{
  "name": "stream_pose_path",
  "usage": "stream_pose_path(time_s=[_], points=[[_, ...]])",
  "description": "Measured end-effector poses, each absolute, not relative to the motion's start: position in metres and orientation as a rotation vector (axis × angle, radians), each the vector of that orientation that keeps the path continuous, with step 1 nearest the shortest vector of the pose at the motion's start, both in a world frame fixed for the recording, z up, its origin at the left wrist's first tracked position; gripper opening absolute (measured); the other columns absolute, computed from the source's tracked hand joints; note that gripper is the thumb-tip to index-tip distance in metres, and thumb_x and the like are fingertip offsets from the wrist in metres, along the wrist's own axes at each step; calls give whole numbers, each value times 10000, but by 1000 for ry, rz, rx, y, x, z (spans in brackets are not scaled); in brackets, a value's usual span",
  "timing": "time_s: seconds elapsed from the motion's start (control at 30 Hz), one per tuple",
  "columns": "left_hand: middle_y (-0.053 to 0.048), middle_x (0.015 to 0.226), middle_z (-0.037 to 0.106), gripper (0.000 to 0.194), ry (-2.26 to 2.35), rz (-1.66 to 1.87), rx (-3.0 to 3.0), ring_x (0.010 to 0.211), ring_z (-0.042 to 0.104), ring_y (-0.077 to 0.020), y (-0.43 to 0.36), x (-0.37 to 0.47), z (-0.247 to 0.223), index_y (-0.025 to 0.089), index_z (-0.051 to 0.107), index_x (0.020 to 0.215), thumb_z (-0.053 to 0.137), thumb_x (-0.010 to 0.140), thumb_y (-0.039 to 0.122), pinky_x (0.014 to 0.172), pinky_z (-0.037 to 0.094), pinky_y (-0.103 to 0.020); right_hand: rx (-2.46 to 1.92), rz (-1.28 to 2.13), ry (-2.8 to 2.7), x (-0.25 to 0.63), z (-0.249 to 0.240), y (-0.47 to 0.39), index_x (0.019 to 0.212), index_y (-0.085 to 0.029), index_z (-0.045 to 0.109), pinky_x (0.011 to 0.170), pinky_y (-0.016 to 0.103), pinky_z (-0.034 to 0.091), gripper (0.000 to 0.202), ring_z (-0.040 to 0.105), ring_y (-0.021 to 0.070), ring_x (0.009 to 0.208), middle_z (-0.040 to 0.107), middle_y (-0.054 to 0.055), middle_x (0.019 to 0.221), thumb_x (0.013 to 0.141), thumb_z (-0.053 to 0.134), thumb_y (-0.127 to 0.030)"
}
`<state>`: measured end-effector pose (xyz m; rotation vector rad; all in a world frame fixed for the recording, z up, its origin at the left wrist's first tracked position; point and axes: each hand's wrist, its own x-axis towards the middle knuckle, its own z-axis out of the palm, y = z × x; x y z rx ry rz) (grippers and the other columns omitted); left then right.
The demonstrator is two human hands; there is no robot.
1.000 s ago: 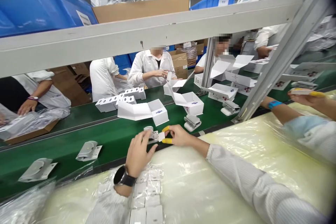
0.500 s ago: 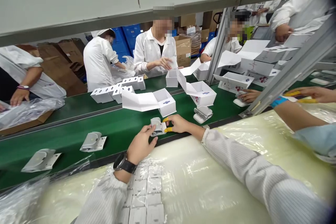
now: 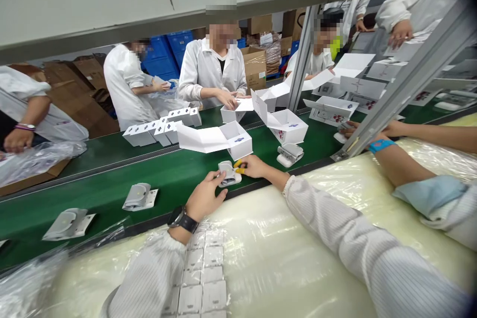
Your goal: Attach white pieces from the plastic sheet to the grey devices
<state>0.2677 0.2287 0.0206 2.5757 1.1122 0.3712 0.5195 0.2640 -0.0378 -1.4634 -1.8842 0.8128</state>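
Note:
A grey folded cuff on a white rounded base [image 3: 235, 179], resembling a wrist blood-pressure monitor, lies on the green belt in front of me. My left hand [image 3: 204, 198], with a black watch on its wrist, holds its left end between fingertips and thumb. My right hand [image 3: 255, 166] wears yellow finger cots on thumb and forefinger. Those two fingertips pinch at the cuff's right side, partly hiding it. Further left on the belt lie two more grey cuffs [image 3: 138, 196] [image 3: 68, 223] with flat white plates sticking out. A similar cuff unit [image 3: 289, 154] rests to the right.
Open white boxes [image 3: 240, 147] [image 3: 292, 129] stand behind my hands on the belt [image 3: 179, 179]. White cases [image 3: 214, 295] line up on the plastic-covered bench [image 3: 283, 253]. A metal post [image 3: 406, 74] rises at right, near a co-worker's arm [image 3: 413, 166]. An overhead beam [image 3: 112, 5] crosses above.
The cuffs on the left have moved right along the belt. Under the held cuff, a rounded white base shows where a flat plate stuck out. The co-worker opposite has lowered their hands to a box.

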Motion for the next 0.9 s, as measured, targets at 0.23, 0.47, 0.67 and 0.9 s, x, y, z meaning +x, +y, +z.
stream_pose_path(time_s=[0.23,0.47,0.67,0.9], points=[[-143,1489,446,666,826,364,2470,1354,466,-296,232,254,40,177,420,1480,634,876,357,1131,399,-419,-1699,699,-1778,533,-28,259,1012,-142,703,572,227,403,310,561,128,590,658,-9,669,726,768,-241],[-14,789,640,199,1015,612,2225,711,579,-123,154,159,75,169,683,986,582,928,331,657,464,-238,-1410,275,-1487,484,18,155,720,-176,585,512,237,319,227,409,99,511,467,-44,563,820,686,-354],[7,750,593,131,839,320,2080,642,530,-103,111,130,40,182,683,975,599,888,233,593,421,-218,-1176,974,-2224,383,27,62,859,-178,620,567,228,370,111,501,109,589,578,-21,681,803,682,-252],[1,780,598,149,808,360,2127,667,538,-111,114,130,26,195,693,954,582,857,177,616,431,-221,-1382,1044,-2432,368,21,57,903,-174,569,573,234,321,221,493,130,643,585,-2,739,786,691,-317]])
